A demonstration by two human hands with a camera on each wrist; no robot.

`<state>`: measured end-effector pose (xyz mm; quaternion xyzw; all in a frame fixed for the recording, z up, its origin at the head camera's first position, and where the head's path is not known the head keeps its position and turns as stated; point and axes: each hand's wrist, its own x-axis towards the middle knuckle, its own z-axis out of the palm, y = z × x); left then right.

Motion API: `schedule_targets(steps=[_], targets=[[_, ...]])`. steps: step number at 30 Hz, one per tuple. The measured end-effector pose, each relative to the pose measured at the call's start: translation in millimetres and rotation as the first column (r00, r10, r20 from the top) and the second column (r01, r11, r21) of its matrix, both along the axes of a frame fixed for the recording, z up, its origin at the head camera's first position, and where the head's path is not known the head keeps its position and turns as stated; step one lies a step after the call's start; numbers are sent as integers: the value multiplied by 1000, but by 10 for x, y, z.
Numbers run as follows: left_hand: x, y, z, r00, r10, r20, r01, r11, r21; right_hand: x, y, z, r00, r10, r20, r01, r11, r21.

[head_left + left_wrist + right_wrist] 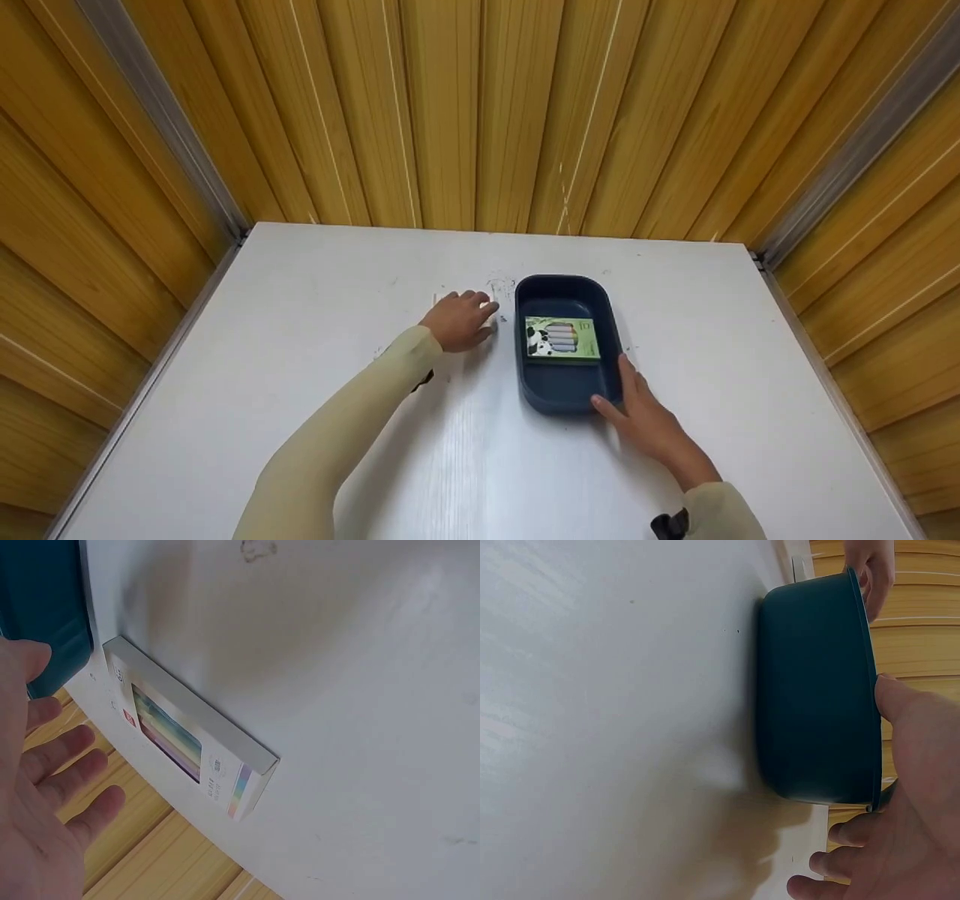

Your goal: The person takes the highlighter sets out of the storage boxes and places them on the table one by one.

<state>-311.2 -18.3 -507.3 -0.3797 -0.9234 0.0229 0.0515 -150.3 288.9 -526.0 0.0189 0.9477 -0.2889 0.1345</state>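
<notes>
**A:** Head view first: white bench (315, 390) against wood-panel walls (465, 112), with a dark blue tray (568, 394) sitting near the middle. Inside it lies a green box with a panda print (562, 337). The right hand (645, 420) is at the tray's near right corner, thumb along the side wall, fingers relaxed and spread, not curled round anything. The left hand (459, 320) is out to the left of the tray, arm stretched forward in a pale sleeve (337, 442), knuckles up. There's something small and white right at its fingertips, but you can't tell what from up here.

**B:** Left wrist view sorts that out. It's a flat white box of pastel sticks (191, 739) with a clear window, lying on the bench just beside the tray (45, 607). The left hand (45, 795) is open, fingers (71, 746) straight and spread, close to the box but apart from it. Holding nothing.

**A:** And the panda box doesn't show in that one at all.

**B:** Nope, nor in the right wrist view. That only gets the tray's outer wall (810, 697) side-on. Right hand (900, 810) is loose against the rim, thumb touching the edge, other fingers (840, 862) lightly bent below it. Left hand's fingertips (870, 570) peek in beyond the far end of the tray.
</notes>
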Motion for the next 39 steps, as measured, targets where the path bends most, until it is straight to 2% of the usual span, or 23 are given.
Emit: schedule_targets(steps=[9, 18, 24, 31, 39], targets=[[3, -1, 3, 999, -27, -46, 27, 1000, 9, -10, 5, -13, 1000, -8, 6, 8, 1000, 0], [-10, 29, 15, 999, -30, -34, 30, 999, 14, -1, 0, -10, 1000, -17, 9, 17, 1000, -4], [4, 72, 57, 998, -25, -52, 25, 1000, 1, 6, 18, -13, 1000, -13, -4, 13, 1000, -10], [6, 131, 106, 999, -30, -27, 30, 1000, 2, 15, 45, 0, 1000, -15, -5, 15, 1000, 4], [19, 94, 109, 999, -28, -36, 28, 1000, -2, -2, 7, -23, 1000, -9, 5, 9, 1000, -3]])
